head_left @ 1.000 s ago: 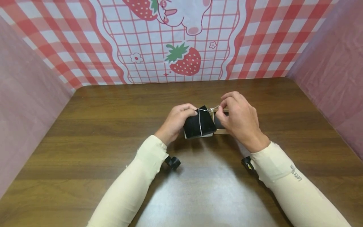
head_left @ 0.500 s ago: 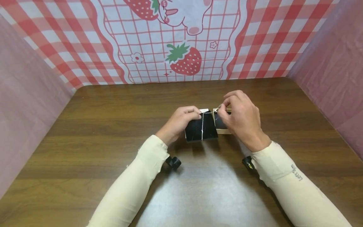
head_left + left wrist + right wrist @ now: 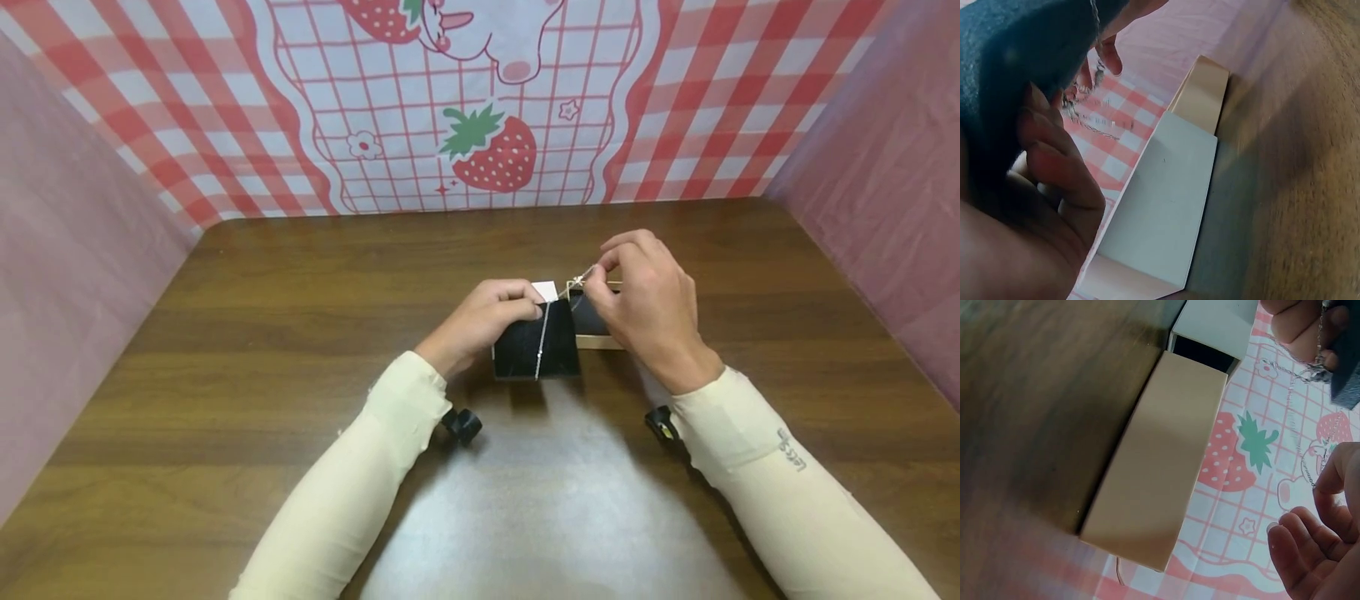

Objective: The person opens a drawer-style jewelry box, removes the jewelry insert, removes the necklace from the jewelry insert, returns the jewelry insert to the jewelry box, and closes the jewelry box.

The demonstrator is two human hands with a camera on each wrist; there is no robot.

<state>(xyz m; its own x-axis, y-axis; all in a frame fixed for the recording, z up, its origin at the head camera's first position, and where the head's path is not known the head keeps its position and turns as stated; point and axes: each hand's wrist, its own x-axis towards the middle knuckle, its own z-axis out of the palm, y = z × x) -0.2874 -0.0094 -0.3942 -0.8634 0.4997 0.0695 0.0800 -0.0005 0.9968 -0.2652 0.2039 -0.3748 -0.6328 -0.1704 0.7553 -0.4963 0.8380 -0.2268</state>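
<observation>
A black velvety jewellery pad (image 3: pixel 528 354) is held in my left hand (image 3: pixel 476 321), with the thumb on its top face and fingers curled beneath. A thin silver chain (image 3: pixel 541 337) runs down the pad's face and over its front edge. Beyond the pad's far edge, the chain's loose end rises to my right hand (image 3: pixel 651 308), whose thumb and forefinger pinch it. In the left wrist view the pad (image 3: pixel 1016 56) looks bluish, and the chain (image 3: pixel 1096 22) hangs by it. Behind the hands lies a slide-out box: a white sleeve (image 3: pixel 1160 194) and a tan drawer (image 3: pixel 1154 462).
The box rests on a brown wooden table (image 3: pixel 262 350), the drawer (image 3: pixel 600 342) pulled partly out to the right with a dark inside. A red-and-white checked cloth (image 3: pixel 712 100) hangs behind, and pink cloth (image 3: pixel 877 183) stands at the sides.
The pad has turned squarer to me and come slightly nearer and right, baring more of the white sleeve. My right hand has risen a little up and right, drawing the chain's end away from the pad.
</observation>
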